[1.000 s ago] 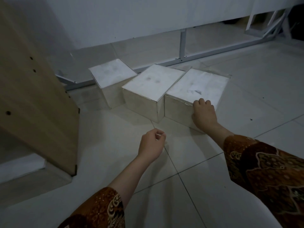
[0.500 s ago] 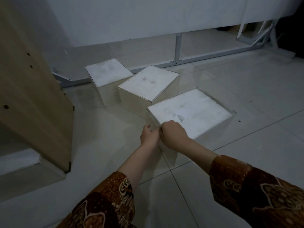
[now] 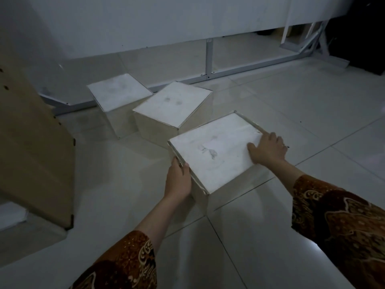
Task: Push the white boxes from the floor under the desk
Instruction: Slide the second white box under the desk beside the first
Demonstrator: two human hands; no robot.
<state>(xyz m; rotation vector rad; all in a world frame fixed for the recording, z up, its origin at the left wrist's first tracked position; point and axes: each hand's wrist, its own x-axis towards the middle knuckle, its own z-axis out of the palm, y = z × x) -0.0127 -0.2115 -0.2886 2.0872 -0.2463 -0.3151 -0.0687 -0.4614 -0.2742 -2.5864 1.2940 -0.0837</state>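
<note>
Three white boxes stand on the tiled floor. The nearest box (image 3: 214, 151) is between my hands. My left hand (image 3: 178, 180) presses against its near left side, fingers at the top edge. My right hand (image 3: 267, 150) lies flat on its top at the right edge, fingers spread. The middle box (image 3: 173, 105) sits just behind it, apart from it. The far box (image 3: 118, 91) stands at the back left beside the desk's metal floor rail (image 3: 250, 66). The white desk panel (image 3: 145, 21) spans the back, with open space beneath it.
A wooden panel (image 3: 31, 142) leans at the left, close to the far box. A vertical metal desk leg (image 3: 209, 57) rises from the rail behind the middle box. More metal frame pieces (image 3: 312, 44) and a dark object stand at the far right. Open tiled floor lies to the right.
The nearest box came away from the middle box toward me and turned. My hands moved apart from its near corner: left to its left side, right onto its right top edge.
</note>
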